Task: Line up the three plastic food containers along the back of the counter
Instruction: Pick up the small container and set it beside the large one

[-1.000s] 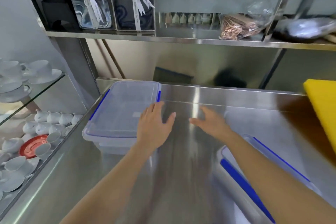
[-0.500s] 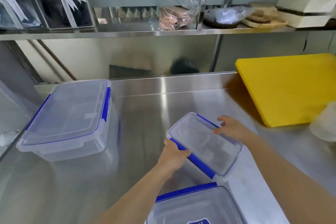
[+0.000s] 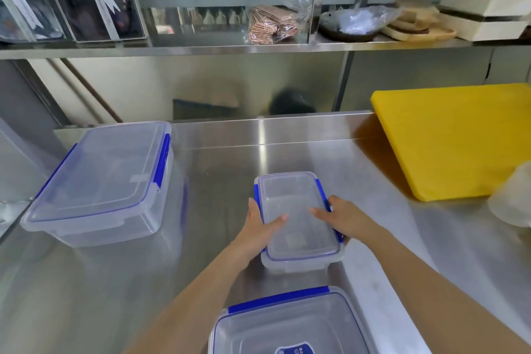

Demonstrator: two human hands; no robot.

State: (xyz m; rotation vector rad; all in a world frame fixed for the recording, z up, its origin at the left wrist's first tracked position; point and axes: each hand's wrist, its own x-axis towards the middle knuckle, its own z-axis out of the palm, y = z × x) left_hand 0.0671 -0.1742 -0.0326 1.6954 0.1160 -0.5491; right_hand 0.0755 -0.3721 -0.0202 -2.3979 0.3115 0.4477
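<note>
Three clear plastic containers with blue latches are on the steel counter point(image 3: 218, 169). The large container point(image 3: 97, 181) stands at the back left, lid on. A small container point(image 3: 296, 210) is in the middle, squared to the counter. My left hand point(image 3: 260, 227) grips its left side, thumb on the lid. My right hand point(image 3: 343, 217) grips its right side, fingers on the lid. A medium container point(image 3: 290, 325) lies at the near edge, partly cut off by the frame's bottom.
A yellow cutting board point(image 3: 454, 138) lies at the back right, with a whitish tub point(image 3: 514, 195) at the right edge. A steel shelf point(image 3: 258, 47) above holds boxes, bags and wooden plates.
Both hands left the large container and took hold of the small one. Over the last half second the small container turned from diagonal to straight and moved slightly towards the back.
</note>
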